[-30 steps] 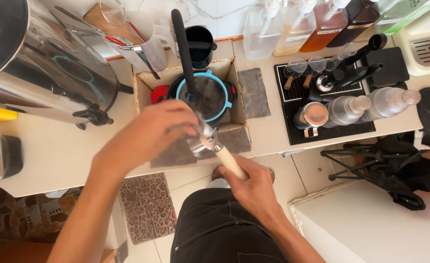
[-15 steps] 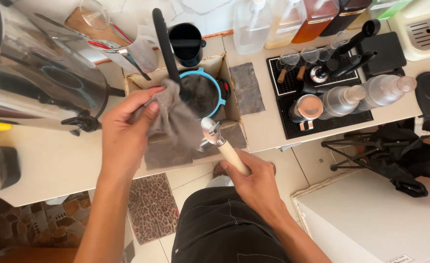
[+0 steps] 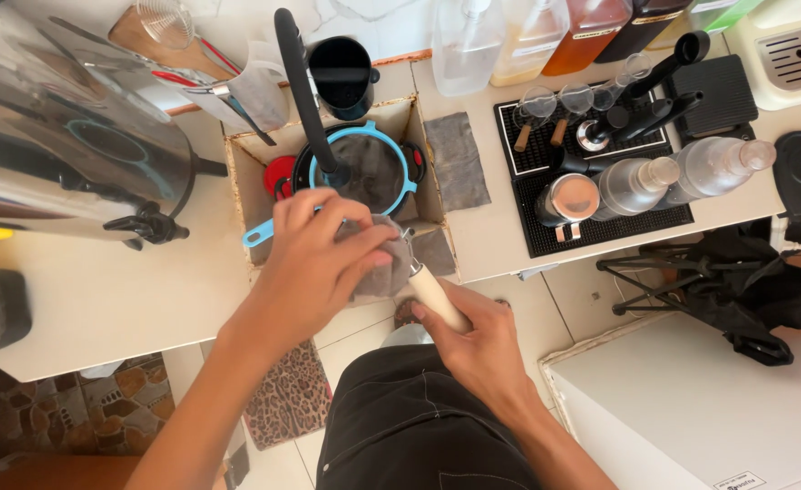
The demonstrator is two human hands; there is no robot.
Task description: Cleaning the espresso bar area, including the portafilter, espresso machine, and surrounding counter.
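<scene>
Head view: left hand point(image 3: 314, 263) presses a grey cloth point(image 3: 384, 272) over the portafilter point(image 3: 428, 289) head (basket hidden), fingers clamped. Right hand point(image 3: 473, 340) grips its pale handle. Wiping appears underway; rotation seems needed next.

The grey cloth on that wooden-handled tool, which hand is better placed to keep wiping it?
Left, probably. The left hand is already wrapped over the grey cloth at the tool's head, while the right hand is busy gripping the pale wooden handle from below.
</scene>
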